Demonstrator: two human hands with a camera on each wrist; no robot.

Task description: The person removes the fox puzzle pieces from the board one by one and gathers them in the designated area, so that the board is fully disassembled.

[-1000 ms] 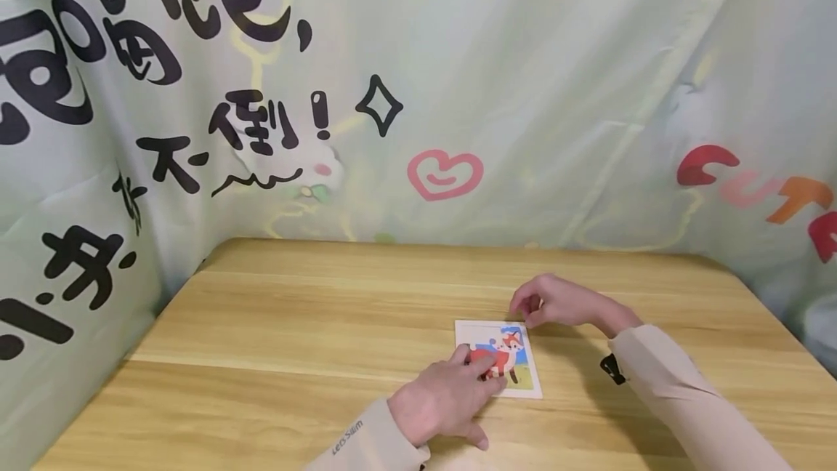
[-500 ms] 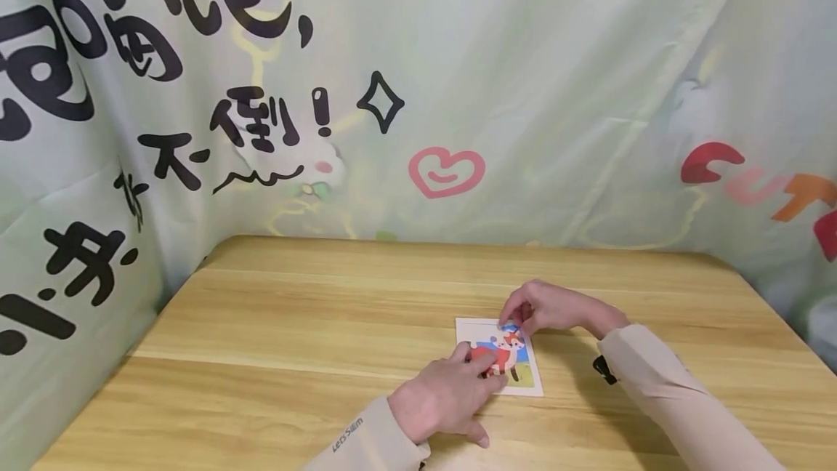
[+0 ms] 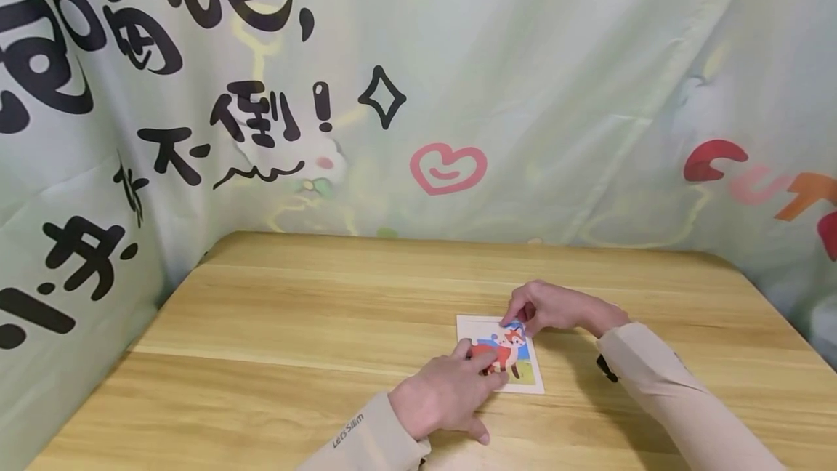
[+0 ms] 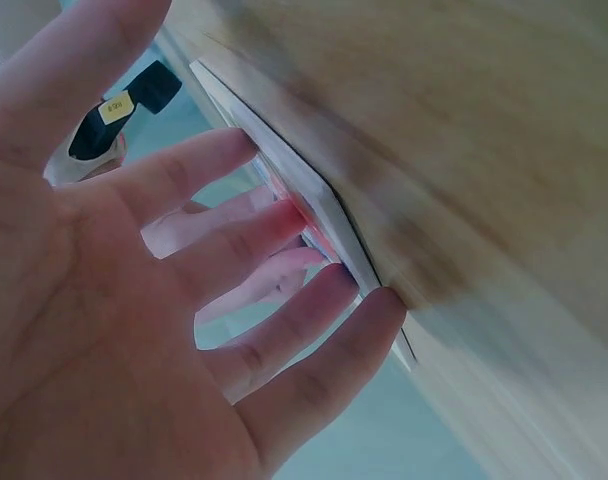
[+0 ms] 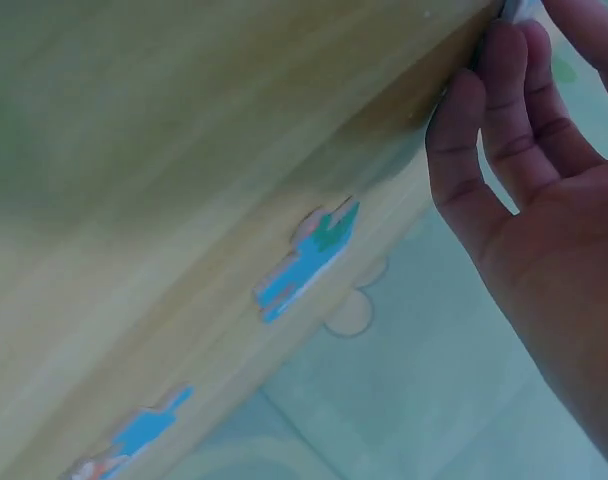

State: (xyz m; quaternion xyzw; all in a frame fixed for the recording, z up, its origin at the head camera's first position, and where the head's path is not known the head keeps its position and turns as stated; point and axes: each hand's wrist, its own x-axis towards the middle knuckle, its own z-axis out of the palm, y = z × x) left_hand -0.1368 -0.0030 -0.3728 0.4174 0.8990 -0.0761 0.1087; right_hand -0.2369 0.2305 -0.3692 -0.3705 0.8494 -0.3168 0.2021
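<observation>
Resting the left hand, fingers spread, on a puzzle board (edge-on from the left wrist), flat on the table; pinching a blue piece at the board's far right corner with the right hand. Seen only from the right wrist: a blue-and-green piece, another mostly blue one.

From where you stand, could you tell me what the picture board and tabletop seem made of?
The picture board may be matte cardboard or thin wood: pale edge, no glare. The tabletop looks like satin wood or laminate, with streaky grain, soft sheen.
</observation>
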